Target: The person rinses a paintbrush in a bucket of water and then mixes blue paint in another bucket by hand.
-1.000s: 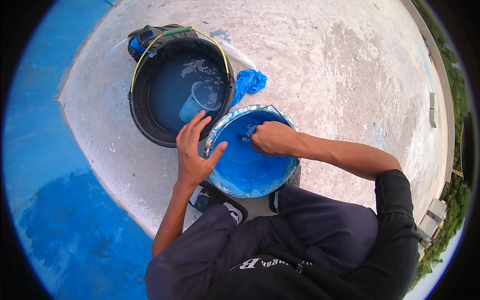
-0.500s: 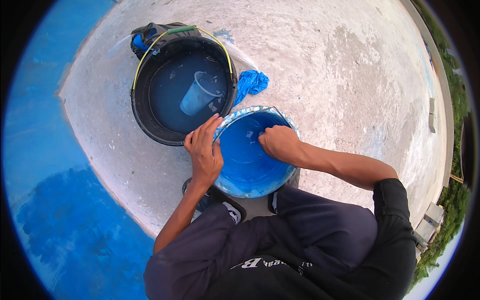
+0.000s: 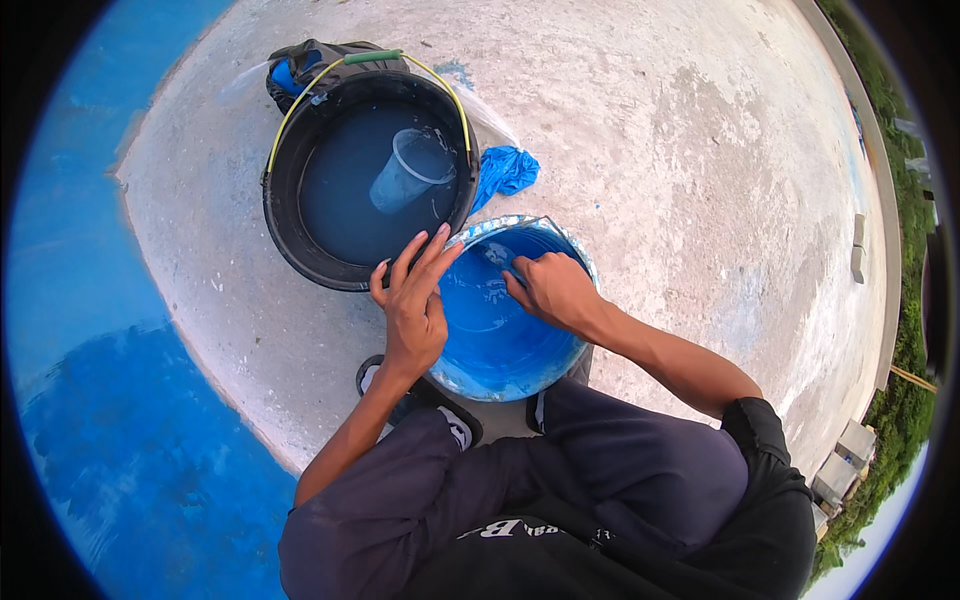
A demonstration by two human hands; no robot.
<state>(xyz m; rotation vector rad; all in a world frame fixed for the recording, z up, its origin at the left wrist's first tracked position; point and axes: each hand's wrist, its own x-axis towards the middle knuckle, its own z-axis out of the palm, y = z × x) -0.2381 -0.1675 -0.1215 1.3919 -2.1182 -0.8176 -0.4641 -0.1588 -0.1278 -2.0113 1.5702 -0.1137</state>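
Observation:
A paint bucket (image 3: pixel 505 385), coated in blue inside with a white-and-blue smeared rim, stands between my feet. My left hand (image 3: pixel 412 310) rests at its left rim with the fingers spread. Over the bucket's opening is my right hand (image 3: pixel 555 292), its fingers curled and its thumb pointing into the blue. Whatever those fingers may hold is hidden. Just beyond stands a black bucket (image 3: pixel 283 225) of dark bluish water, its yellow wire handle raised. A clear plastic cup (image 3: pixel 405 172) floats tilted in that water.
A crumpled blue plastic bag (image 3: pixel 508 172) lies right of the black bucket. Behind that bucket sits a dark bag (image 3: pixel 310 62). Pale rough concrete (image 3: pixel 680 200) spreads around, with a blue-painted area (image 3: pixel 150 430) to the left. Grey blocks (image 3: pixel 858 248) lie at the right.
My right hand has loosened from a tighter fist, its thumb and index now apart. My left fingers have spread more. The floating cup has drifted slightly right and away.

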